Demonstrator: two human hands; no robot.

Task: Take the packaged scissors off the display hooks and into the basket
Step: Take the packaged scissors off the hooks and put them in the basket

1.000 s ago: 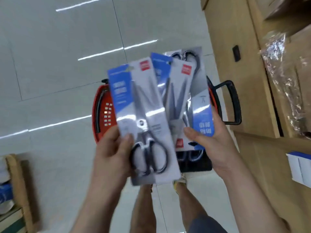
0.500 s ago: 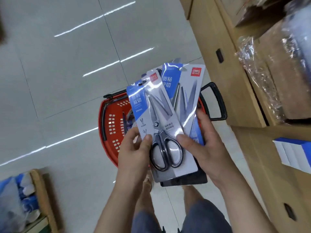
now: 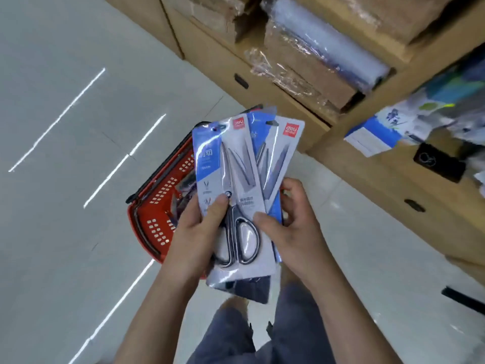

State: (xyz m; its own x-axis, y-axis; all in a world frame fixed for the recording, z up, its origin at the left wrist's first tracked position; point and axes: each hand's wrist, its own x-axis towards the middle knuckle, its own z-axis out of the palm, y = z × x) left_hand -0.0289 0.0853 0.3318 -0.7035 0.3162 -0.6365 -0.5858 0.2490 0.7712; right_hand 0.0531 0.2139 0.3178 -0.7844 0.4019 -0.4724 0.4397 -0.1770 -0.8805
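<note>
Both hands hold a fanned stack of packaged scissors above a red basket [image 3: 154,206] that sits on the floor. The front pack [image 3: 233,185] is grey and blue with black-handled scissors; my left hand [image 3: 199,232] grips its lower left, thumb on the pivot. A second pack [image 3: 278,158] sticks out behind it to the right, and a dark pack edge shows below. My right hand [image 3: 294,227] grips the stack from the right, thumb on the front pack. The packs hide most of the basket; something dark lies inside it.
Wooden shelving [image 3: 367,179] runs along the right, with plastic-wrapped cartons [image 3: 315,61] above and white-blue boxes [image 3: 372,135] on a lower shelf. Grey tiled floor [image 3: 65,127] spreads to the left. My legs stand below the hands.
The view has swung up and right, showing more of the shelving. The packs have been drawn closer together, and both hands keep hold of them over the basket.
</note>
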